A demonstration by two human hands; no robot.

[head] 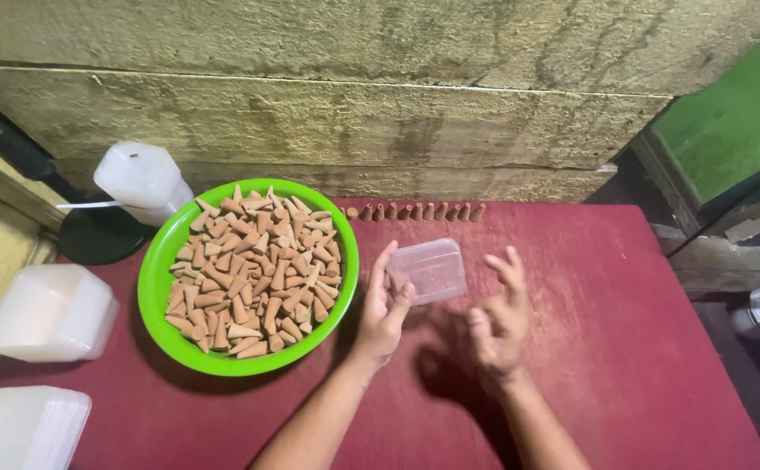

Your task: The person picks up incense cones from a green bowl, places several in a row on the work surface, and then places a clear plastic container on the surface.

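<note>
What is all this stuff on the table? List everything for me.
Bowl: one, green, left part of the table, full of cones.
Cones: a heap, tan, in the bowl.
Row of cones: about ten, brown, upright along the table's far edge.
Small box: one, clear plastic, mid-table by the left hand.
Stacked boxes: one pile, whitish, left edge.
Stacked lids: one pile, whitish, near left corner.
Table: one, dark red.
Wall: rough stone, behind.
Left hand: open, fingers touching the small box.
Right hand: open, holding nothing.
</note>
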